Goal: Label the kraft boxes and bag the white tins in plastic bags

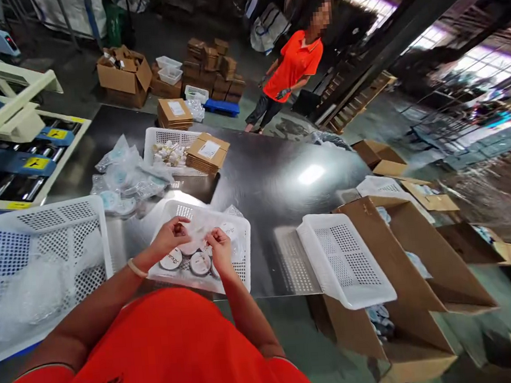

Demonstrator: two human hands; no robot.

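Note:
Both my hands are over a white perforated basket (247, 239) on the dark metal table. Between them is a thin translucent plastic bag (197, 227), its edges blending with the basket behind. My left hand (171, 233) is closed in a pinch at the bag's left side. My right hand (220, 246) pinches at its right side, fingertips pressed together. Below the hands, several round lidded tins (200, 264) with printed tops lie in the basket. More clear wrapping shows at the basket's right side, and my right hand hides part of the contents.
A basket with clear bags (103, 227) stands left. Bagged items (123, 172) and a basket of small parts (148, 144) with folded cartons (208, 153) lie beyond. An empty-looking basket (349, 261) rests at right by open cardboard boxes (402, 262). A person (294, 64) stands across the table.

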